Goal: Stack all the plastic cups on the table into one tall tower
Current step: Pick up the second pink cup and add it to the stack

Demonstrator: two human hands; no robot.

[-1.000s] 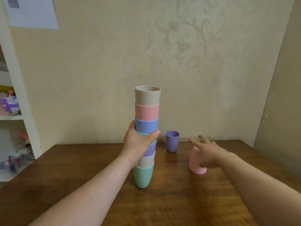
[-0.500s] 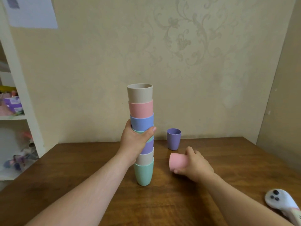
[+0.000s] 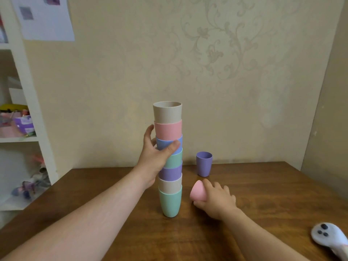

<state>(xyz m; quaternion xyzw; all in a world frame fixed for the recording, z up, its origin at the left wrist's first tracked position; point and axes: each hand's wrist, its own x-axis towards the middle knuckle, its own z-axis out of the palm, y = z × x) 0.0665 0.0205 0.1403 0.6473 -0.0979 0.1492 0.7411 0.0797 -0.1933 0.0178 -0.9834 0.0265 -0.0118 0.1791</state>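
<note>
Matt smooth plastic cup tower [image 3: 169, 157]; polished grainy wood table [image 3: 263, 194]; paper sheet [image 3: 45, 19] on wall

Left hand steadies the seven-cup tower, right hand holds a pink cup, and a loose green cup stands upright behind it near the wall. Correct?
Not quite: the loose cup near the wall is purple, not green, as the head view shows. The rest holds: the left hand steadies the seven-cup tower, and the right hand holds a pink cup.
</note>
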